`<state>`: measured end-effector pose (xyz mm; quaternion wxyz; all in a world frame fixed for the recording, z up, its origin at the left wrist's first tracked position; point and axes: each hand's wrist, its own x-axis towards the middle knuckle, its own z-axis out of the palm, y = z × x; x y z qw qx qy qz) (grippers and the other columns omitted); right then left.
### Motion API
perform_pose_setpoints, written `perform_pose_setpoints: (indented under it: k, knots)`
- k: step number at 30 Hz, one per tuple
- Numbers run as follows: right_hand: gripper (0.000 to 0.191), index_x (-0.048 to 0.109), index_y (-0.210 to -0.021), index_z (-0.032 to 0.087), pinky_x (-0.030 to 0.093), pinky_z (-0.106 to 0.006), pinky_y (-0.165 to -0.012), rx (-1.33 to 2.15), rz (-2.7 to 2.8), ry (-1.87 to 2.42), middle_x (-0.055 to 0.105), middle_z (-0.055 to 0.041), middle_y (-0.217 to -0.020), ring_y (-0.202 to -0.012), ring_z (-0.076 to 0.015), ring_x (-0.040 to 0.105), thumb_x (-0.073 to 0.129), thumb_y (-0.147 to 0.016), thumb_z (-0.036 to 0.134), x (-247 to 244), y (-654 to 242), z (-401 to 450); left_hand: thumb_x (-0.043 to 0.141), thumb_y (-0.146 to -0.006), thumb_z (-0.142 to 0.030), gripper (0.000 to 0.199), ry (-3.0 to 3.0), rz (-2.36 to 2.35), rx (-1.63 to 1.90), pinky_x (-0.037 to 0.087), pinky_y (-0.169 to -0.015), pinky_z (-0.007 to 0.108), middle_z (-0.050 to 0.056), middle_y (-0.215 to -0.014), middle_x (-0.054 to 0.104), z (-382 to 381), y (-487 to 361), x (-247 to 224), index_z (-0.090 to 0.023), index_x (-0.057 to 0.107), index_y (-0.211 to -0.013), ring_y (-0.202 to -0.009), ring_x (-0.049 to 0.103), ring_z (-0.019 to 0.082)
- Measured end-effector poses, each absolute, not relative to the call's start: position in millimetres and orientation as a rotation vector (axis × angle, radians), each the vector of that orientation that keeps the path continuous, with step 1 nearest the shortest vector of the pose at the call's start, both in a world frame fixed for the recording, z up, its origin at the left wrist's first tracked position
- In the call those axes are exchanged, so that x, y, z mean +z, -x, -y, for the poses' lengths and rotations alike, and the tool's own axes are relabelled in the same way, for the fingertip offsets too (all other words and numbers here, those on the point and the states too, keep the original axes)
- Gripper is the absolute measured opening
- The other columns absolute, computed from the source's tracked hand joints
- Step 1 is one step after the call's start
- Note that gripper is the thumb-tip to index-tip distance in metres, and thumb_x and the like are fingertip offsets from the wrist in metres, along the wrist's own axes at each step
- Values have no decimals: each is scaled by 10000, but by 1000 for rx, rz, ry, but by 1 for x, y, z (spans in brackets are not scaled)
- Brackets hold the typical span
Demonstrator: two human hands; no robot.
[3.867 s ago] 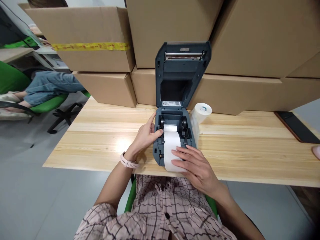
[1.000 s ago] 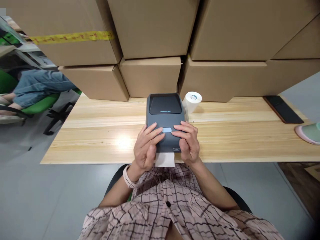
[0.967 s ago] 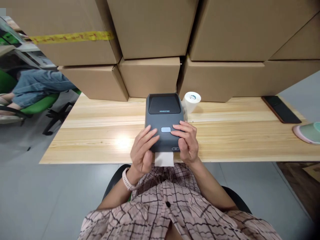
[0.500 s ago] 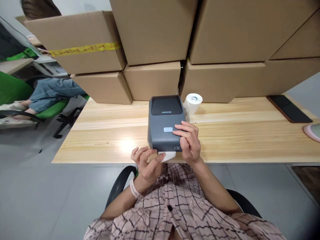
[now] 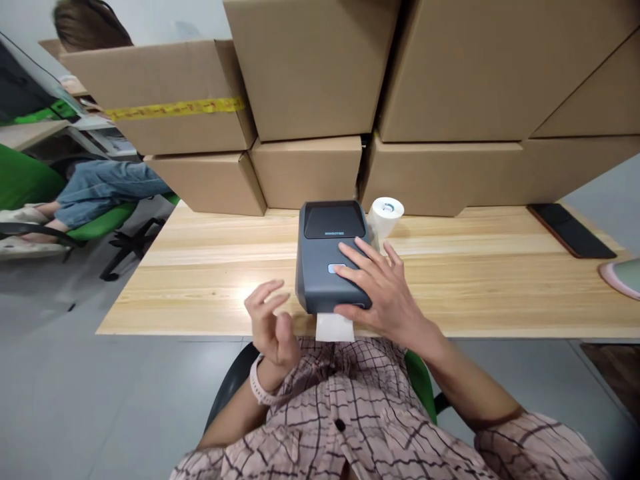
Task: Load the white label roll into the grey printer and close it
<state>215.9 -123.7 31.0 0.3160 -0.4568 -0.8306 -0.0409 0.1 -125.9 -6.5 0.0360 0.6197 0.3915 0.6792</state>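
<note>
A dark grey label printer [image 5: 320, 280] stands near the table's front edge, with a light blue button on its top. A white paper label [image 5: 335, 328] sticks out of its front. My right hand [image 5: 377, 283] lies on the printer's top right with fingers spread, one fingertip at the button and the thumb by the front edge. My left hand [image 5: 274, 327] is raised left of the label, touching nothing, its fingers curved and apart. A roll of white labels [image 5: 386, 215] stands behind the printer on its right.
Stacked cardboard boxes [image 5: 310, 73] line the table's back edge. A black phone [image 5: 573, 230] lies at the right, beside a pink-rimmed object [image 5: 623, 279] at the frame's edge. Another person [image 5: 105, 190] in jeans sits at the far left.
My left hand has let go of the label and moved left. The label now hangs out flat and longer. My right hand has spread over the printer's top. The view has tilted slightly.
</note>
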Motion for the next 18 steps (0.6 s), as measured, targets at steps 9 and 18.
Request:
perform_pose_setpoints:
  k: [9, 18]
  knots:
    - [751, 218, -1619, 382, 262, -652, -1248, -220, 2009, 922, 192, -61, -1748, -1581, -367, 276, 312, -984, 771, 60, -219, 96, 675, -807, -266, 149, -1261, -1124, 1749, 545, -799, 287, 29, -887, 710, -10, 11, 31, -186, 675, -933, -808, 667, 137]
    - [557, 553, -1399, 259, 487, -503, -1114, -47, 1865, 909, 676, -89, -1356, -1272, -273, 643, 370, -1043, 645, 146, -228, -19, 837, -734, -427, 858, -1359, -952, 1040, 501, -1084, 419, 122, -1532, 533, -2, -4, 4, -251, 473, -1491, -1339, 564, 293]
